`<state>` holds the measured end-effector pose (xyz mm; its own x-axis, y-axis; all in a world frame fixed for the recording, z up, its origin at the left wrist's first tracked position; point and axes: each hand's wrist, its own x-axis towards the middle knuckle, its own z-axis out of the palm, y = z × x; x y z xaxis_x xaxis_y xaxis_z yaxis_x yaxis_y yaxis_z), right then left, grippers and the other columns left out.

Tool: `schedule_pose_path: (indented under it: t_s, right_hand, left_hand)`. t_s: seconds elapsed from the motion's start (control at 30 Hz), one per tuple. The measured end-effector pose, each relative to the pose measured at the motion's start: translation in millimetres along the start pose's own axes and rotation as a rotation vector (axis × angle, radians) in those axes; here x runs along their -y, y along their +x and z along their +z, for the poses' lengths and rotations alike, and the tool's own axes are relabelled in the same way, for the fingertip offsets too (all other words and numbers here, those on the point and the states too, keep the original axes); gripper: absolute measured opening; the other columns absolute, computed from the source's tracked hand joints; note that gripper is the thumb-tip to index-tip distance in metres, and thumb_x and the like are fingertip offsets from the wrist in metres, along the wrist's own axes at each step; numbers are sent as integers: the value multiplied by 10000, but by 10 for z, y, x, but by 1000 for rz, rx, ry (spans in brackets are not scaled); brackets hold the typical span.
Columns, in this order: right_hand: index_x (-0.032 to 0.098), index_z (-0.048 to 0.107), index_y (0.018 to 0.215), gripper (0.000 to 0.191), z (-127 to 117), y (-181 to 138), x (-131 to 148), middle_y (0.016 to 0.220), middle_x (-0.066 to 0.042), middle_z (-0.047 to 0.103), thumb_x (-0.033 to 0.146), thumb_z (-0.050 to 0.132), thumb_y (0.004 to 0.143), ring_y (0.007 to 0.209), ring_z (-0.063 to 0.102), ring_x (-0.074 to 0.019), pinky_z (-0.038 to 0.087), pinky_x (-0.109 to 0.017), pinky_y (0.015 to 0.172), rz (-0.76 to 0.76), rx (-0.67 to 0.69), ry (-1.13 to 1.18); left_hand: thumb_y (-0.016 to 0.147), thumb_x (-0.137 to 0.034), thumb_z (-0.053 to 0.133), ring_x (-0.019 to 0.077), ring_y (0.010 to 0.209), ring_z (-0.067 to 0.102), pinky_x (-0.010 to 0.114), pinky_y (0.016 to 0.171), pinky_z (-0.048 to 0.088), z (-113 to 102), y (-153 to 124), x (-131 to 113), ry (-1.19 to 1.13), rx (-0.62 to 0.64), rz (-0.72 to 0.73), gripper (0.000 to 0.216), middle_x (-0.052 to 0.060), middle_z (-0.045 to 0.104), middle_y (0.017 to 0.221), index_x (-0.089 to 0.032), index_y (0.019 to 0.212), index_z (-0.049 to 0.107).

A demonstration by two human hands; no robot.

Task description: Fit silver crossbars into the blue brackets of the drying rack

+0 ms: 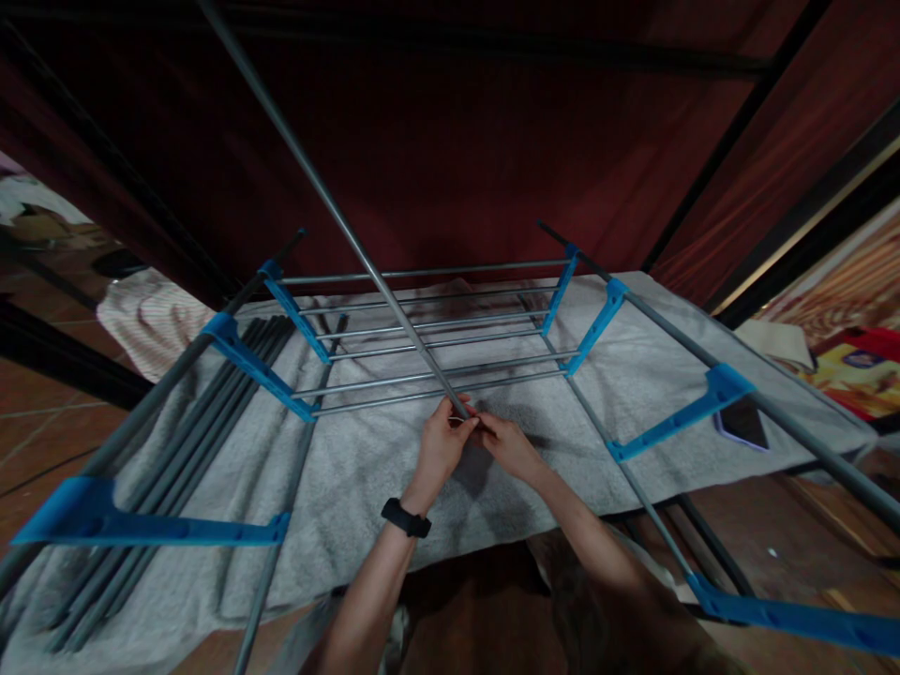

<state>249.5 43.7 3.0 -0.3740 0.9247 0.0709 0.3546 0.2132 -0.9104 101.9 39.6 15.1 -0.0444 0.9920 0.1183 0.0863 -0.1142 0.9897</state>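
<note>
A long grey metal rod (337,214) slants from the upper left down to the middle, its lower end between my hands. My left hand (442,441), with a black watch on the wrist, is closed round that end. My right hand (507,444) pinches at the same rod tip from the right; what its fingers hold is too small to make out. Below them stands a rack frame of grey tubes (436,375) joined by blue plastic connectors (257,367), resting on a grey towel (366,469).
A bundle of loose grey rods (203,422) lies on the towel at the left. A dark phone (743,424) lies at the right near a blue connector (675,417). Dark red fabric walls with black poles stand behind. Tiled floor lies left and right.
</note>
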Motion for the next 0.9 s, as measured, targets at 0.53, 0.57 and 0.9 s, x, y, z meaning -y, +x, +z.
schedule_pose_path:
  t_s: [0.53, 0.57, 0.9]
  right_hand:
    - [202, 618, 797, 91, 38, 19, -57, 806, -27, 694, 195, 554, 862, 755, 640, -171, 408, -256, 655, 15, 40, -297]
    - [202, 616, 788, 102, 40, 15, -51, 794, -28, 693, 191, 550, 864, 747, 640, -172, 404, -256, 647, 19, 42, -311]
    - [199, 626, 789, 139, 37, 12, -36, 832, -46, 707, 125, 528, 853, 779, 647, -180, 427, -266, 695, 35, 57, -294]
  left_hand:
    - [746, -237, 679, 181, 790, 656, 316, 725, 510, -67, -7, 16, 46, -12, 22, 292, 34, 687, 870, -197, 1018, 582]
    - [745, -236, 678, 181, 787, 654, 316, 723, 509, -69, -10, 14, 51, -12, 23, 289, 32, 686, 868, -199, 1016, 583]
    - [774, -251, 670, 191, 786, 669, 320, 725, 509, -69, -31, 27, 75, 11, 19, 274, 37, 702, 853, -207, 1036, 603]
